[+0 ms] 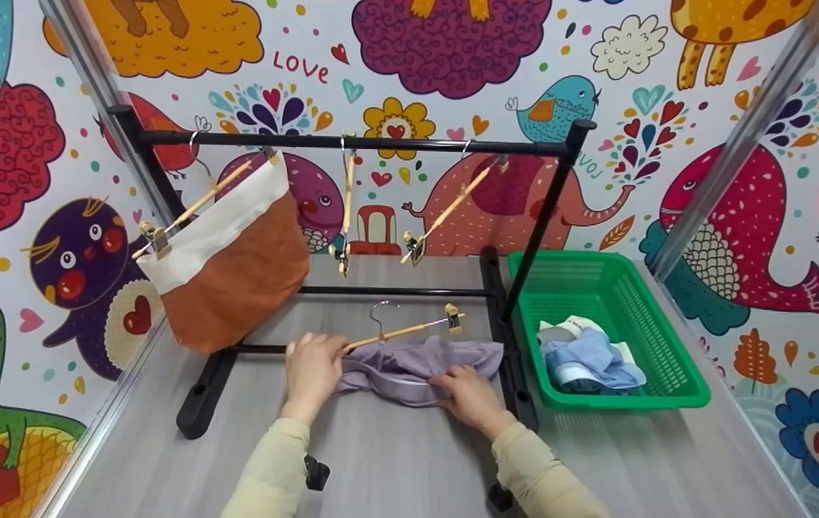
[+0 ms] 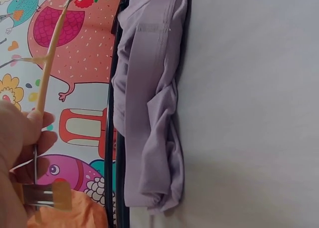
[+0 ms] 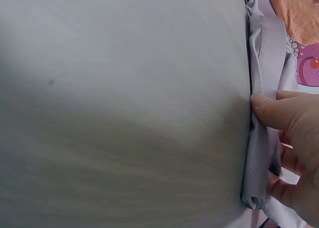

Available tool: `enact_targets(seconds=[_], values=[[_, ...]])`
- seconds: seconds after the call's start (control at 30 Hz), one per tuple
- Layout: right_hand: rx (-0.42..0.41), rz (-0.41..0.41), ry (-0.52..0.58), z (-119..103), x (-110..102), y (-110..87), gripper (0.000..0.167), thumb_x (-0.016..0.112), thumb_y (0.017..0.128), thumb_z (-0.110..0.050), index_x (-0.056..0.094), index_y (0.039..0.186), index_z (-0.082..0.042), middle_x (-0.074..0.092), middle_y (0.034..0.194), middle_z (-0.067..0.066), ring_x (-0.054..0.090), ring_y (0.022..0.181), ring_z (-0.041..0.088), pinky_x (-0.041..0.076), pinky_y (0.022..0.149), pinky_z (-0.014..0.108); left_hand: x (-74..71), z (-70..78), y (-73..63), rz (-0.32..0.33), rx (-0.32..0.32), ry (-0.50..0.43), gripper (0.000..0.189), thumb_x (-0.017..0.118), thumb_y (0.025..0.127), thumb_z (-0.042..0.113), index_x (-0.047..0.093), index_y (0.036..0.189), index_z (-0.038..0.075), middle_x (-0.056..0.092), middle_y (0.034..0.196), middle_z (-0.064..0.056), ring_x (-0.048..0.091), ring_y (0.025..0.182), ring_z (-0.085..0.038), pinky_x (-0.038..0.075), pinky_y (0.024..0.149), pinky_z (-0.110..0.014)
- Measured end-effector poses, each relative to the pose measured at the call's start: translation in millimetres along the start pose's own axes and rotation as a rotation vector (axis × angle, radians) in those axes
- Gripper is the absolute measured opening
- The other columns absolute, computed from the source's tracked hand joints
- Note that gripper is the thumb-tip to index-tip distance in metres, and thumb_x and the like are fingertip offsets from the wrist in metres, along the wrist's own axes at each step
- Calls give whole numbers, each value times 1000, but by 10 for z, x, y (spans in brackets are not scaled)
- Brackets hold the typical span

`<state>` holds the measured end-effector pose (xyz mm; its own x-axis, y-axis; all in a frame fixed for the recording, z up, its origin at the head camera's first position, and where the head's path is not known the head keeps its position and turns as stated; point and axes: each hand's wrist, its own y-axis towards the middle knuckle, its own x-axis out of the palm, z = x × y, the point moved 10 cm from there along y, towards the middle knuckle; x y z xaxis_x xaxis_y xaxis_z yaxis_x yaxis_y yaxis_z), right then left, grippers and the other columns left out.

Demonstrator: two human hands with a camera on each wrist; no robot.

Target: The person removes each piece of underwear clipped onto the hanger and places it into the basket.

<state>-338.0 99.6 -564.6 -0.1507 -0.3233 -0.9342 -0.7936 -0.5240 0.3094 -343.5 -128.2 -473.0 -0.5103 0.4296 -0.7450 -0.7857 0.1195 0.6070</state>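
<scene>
Left hand [image 1: 314, 370] curled, hanger [image 1: 398, 334] gripped by its left end. Lilac garment [image 1: 398, 386] laid on desk [image 1: 395, 460], mostly between the hands, its near edge pinched by right hand [image 1: 472, 396]. Basket [image 1: 625, 403] placed farther right.

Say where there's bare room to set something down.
Bare tabletop lies between left sleeve and right sleeve, nearer than the lavender garment, and in front of the green basket. The basket's far half is bare; clothes lie nearer. Crowded: around the garment, with left hand, right hand, clip hanger and black garment rack.
</scene>
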Motion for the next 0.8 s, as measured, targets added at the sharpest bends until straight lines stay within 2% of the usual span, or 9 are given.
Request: enact_targets(seconds=[0.27, 0.5, 0.67, 0.8], values=[[-24, 54, 15, -22, -3, -29, 35, 83, 75, -8, 71, 107, -16, 65, 93, 5, 62, 85, 27, 52, 71, 41, 0, 11, -1, -15, 5, 3, 11, 78, 79, 12, 75, 89, 14, 72, 86, -5, 60, 78, -29, 37, 67, -45], [-49, 110, 73, -20, -22, -44, 33, 83, 73, -6, 70, 103, -15, 66, 89, 4, 64, 83, 26, 53, 71, 40, 16, -5, -15, -36, -6, 7, 12, 78, 80, 13, 75, 92, 15, 73, 89, -5, 61, 81, -29, 39, 70, -46], [-44, 117, 122, 2, -55, -33, 23, 82, 75, -4, 70, 93, -10, 67, 85, 2, 66, 80, 24, 53, 72, 40, 6, -20, -36, -20, -5, 4, 10, 78, 81, 15, 75, 90, 15, 72, 85, -4, 59, 78, -28, 38, 68, -46], [-7, 107, 155, 49, -111, -11, 15, 81, 78, -6, 71, 88, -9, 68, 84, 2, 66, 79, 22, 53, 73, 39, -12, -30, -53, -17, -4, -1, 11, 79, 80, 14, 75, 90, 15, 72, 85, -4, 59, 78, -28, 38, 68, -47]])
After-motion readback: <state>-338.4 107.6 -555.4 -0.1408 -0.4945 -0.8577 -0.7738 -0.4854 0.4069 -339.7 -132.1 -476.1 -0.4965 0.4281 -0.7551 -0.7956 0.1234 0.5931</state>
